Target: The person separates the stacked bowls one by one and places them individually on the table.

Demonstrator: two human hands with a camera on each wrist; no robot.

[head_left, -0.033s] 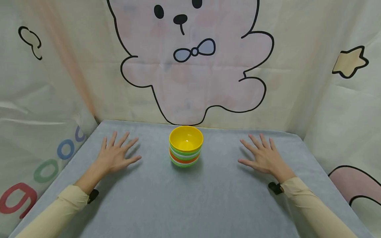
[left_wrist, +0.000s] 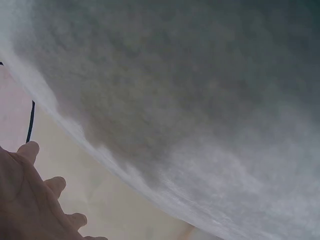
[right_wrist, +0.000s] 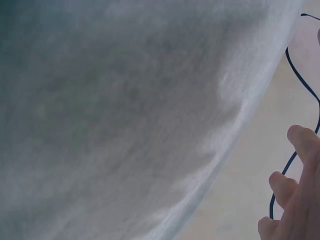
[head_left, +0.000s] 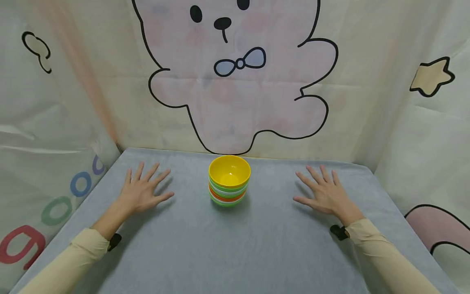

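Observation:
A stack of several nested bowls (head_left: 229,179) stands upright near the back middle of the table, a yellow one on top with green, white and orange rims below. To its left, my left hand (head_left: 141,194) is held above the cloth, palm down, fingers spread and holding nothing. My right hand (head_left: 327,196) is spread the same way on the other side of the stack, apart from it. Each wrist view shows only part of a hand, the left hand (left_wrist: 35,200) and the right hand (right_wrist: 300,195), with shadows on the cloth.
A grey-blue cloth (head_left: 235,253) covers the table. Behind its back edge hangs a pale curtain (head_left: 352,122) printed with a cartoon bear. More printed fabric closes in both sides. A small black device (head_left: 114,241) is worn at the left wrist, another black device (head_left: 338,232) at the right.

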